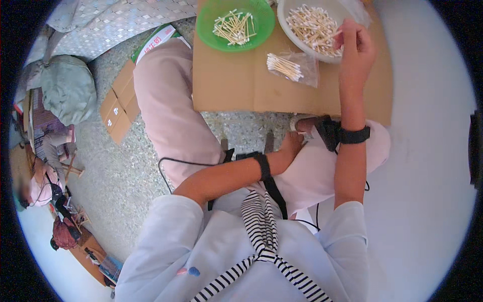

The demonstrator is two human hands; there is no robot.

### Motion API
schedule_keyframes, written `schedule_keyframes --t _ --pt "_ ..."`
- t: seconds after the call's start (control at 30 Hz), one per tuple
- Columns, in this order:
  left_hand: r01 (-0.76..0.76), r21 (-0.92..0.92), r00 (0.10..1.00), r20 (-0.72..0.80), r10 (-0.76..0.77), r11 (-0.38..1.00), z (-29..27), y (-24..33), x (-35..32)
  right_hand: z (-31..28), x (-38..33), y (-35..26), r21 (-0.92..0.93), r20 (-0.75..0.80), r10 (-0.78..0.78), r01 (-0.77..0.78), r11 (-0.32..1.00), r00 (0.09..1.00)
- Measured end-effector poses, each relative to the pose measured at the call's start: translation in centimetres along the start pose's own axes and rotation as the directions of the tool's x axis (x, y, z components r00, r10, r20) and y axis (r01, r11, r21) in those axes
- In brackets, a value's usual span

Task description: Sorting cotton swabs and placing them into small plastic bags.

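My right hand (356, 43) is over the right rim of a white bowl (329, 56) heaped with cotton swabs (312, 27). Its thumb and fingers are pinched together near the swabs; what lies between them is too small to make out. My left hand (291, 147) rests on my right thigh with its fingers curled in, and nothing shows in it. Left of the white bowl, a green bowl (204, 32) has a smaller loose pile of swabs (235, 27) inside. A clear plastic bag (311, 74) lies in front of the bowls, with a bundle of swabs (285, 67) in it.
Both bowls stand on a brown cardboard-topped surface (231, 90) beyond my knees, beside a pale wall (427, 151). Flattened cardboard (119, 105) lies on the speckled floor to the left. A grey-green bag (68, 88) and other people (45, 186) are farther left.
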State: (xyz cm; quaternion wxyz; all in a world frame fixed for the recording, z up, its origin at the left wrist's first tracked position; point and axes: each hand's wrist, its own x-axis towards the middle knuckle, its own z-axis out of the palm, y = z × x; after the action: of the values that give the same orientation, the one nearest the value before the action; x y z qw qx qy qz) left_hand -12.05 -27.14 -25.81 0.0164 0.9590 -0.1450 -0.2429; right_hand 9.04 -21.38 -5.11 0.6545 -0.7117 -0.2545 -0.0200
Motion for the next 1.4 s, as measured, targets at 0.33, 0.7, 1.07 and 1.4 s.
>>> schedule_keyframes --t 0.33,0.7,1.07,1.4 --pt "-0.543 -0.774 0.835 -0.455 0.311 0.326 -17.2 -10.2 -11.0 -0.8 -1.5 -0.5 0.046 -0.016 0.061 -0.060 0.997 0.998" --pt "-0.387 -0.798 0.820 -0.527 -0.222 0.462 -23.5 -22.5 -8.3 0.9 -2.3 -1.4 0.061 0.072 0.149 -0.154 0.986 0.986" --pt "-0.489 -0.766 0.753 -0.612 -0.242 0.418 -20.6 -23.9 -5.9 1.5 -3.2 -0.4 0.007 0.231 0.021 -0.024 1.000 0.973" --pt "-0.534 -0.568 0.478 -0.814 -0.330 0.627 -20.6 -25.9 -5.9 2.1 -2.9 -0.1 -0.134 0.124 0.148 -0.131 0.982 0.981"
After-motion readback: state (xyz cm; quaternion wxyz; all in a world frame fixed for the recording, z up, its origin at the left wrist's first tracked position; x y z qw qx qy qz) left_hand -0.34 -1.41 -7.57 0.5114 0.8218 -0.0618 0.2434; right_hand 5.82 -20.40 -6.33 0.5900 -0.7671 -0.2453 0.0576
